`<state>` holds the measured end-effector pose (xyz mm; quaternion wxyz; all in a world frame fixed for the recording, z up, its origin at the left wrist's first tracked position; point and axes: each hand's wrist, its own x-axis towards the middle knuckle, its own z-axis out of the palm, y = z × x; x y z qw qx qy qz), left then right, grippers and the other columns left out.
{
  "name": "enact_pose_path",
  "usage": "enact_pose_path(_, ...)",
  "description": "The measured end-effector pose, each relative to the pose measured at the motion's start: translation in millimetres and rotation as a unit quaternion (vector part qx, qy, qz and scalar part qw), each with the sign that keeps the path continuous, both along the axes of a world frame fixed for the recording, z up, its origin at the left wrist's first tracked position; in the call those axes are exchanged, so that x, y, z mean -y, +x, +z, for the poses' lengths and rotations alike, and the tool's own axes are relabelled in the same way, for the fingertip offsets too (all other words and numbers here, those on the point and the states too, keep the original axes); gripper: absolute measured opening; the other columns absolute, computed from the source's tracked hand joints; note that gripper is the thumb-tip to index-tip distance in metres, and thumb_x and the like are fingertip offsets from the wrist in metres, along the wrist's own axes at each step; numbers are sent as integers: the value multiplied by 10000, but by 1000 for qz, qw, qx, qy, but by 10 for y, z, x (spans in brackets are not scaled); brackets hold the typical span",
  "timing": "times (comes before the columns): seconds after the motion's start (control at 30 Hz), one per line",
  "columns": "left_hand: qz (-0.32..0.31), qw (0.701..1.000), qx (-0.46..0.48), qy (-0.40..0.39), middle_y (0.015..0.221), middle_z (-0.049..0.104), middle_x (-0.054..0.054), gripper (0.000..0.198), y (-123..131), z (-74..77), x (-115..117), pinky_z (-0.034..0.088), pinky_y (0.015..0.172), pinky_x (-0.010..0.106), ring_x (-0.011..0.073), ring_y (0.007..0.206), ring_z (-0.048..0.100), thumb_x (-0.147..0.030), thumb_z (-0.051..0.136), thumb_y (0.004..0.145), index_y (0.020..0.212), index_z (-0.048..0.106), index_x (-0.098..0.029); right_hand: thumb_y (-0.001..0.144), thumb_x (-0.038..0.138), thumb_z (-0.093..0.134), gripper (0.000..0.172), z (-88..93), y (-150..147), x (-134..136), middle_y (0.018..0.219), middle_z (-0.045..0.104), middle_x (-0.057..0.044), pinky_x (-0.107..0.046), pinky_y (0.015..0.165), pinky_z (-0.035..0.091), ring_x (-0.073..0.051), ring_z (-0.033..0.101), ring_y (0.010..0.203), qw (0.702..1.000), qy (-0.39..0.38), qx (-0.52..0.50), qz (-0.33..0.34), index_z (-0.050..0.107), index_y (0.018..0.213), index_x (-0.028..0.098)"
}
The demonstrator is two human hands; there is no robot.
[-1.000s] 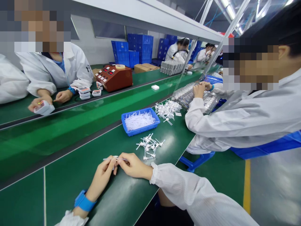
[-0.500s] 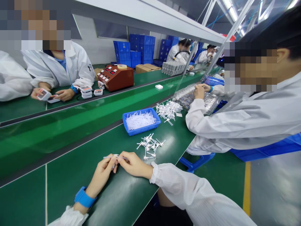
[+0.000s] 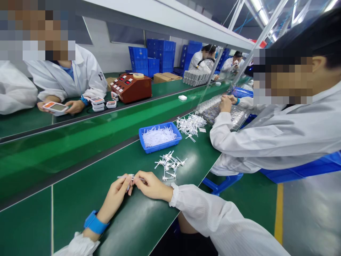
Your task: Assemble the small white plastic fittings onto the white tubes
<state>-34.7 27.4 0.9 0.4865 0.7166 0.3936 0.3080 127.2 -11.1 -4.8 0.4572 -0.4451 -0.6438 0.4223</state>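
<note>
Just above the green tabletop, my left hand (image 3: 116, 192) pinches a small white plastic piece (image 3: 131, 176) with a thin translucent tube. My right hand (image 3: 150, 185) meets it from the right, thumb and fingers closed on the same piece; its fingers partly hide the piece. Beyond my right hand lies a loose cluster of similar white pieces with tubes (image 3: 170, 164). Behind that cluster stands a blue tray (image 3: 160, 148) filled with short translucent tubes (image 3: 160, 136). A larger heap of white pieces (image 3: 190, 124) lies right of the tray.
A person in white (image 3: 279, 124) sits at the right, hands by clear plastic bags (image 3: 237, 115). The conveyor belt (image 3: 106, 126) carries a white item (image 3: 182, 97). Across it, another person (image 3: 87, 78) holds a white device (image 3: 55, 107) near a red-brown box (image 3: 131, 88).
My hands have hardly moved. Across the belt, the person's device has turned to show its screen. The white item on the belt has shifted slightly right.
</note>
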Motion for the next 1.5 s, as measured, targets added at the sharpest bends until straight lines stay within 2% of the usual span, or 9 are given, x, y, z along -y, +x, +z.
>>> enact_pose_path(0.33, -3, 1000, -17, 18, 548, 474, -10, 459, 26, 44, 2, 379, 674, 261, 156, 605, 462, -470, 424, 907, 549, 488, -191, 934, 248, 419, 193, 17, 7, 13, 662, 518, 26, -200, 546, 352, -87, 428, 565, 1000, 9, 25, -2, 514, 785, 168)
enact_pose_path(0.6, -3, 1000, -3, 10, 536, 486, -4, 488, 52, 50, 23, 380, 696, 276, 151, 602, 460, -497, 423, 908, 539, 488, -184, 962, 265, 399, 203, -12, -4, 27, 740, 608, -11, -223, 619, 406, -113, 510, 636, 1000, 7, 17, 15, 532, 843, 168)
enact_pose_path(0.87, -9, 1000, 19, -14, 559, 469, -5, 517, 33, 30, 70, 371, 638, 266, 129, 576, 439, -512, 384, 927, 549, 481, -171, 976, 311, 397, 259, -3, -32, 53, 779, 635, -34, -244, 668, 423, -135, 555, 707, 999, 6, -12, 29, 560, 838, 166)
enact_pose_path(1.2, -21, 999, 29, -27, 566, 467, -7, 483, 16, 4, 55, 370, 677, 274, 131, 592, 442, -461, 403, 938, 567, 493, -165, 978, 329, 400, 282, 21, -27, 64, 755, 637, -25, -230, 614, 392, -118, 527, 638, 1000, 7, 0, 27, 561, 818, 162)
enact_pose_path(1.5, -42, 998, 25, -26, 596, 485, 4, 480, 1, -22, 42, 377, 646, 264, 133, 607, 467, -469, 403, 936, 598, 538, -156, 981, 292, 384, 269, -3, -26, 68, 782, 646, -39, -259, 682, 439, -140, 584, 708, 999, 31, 5, 37, 557, 813, 174)
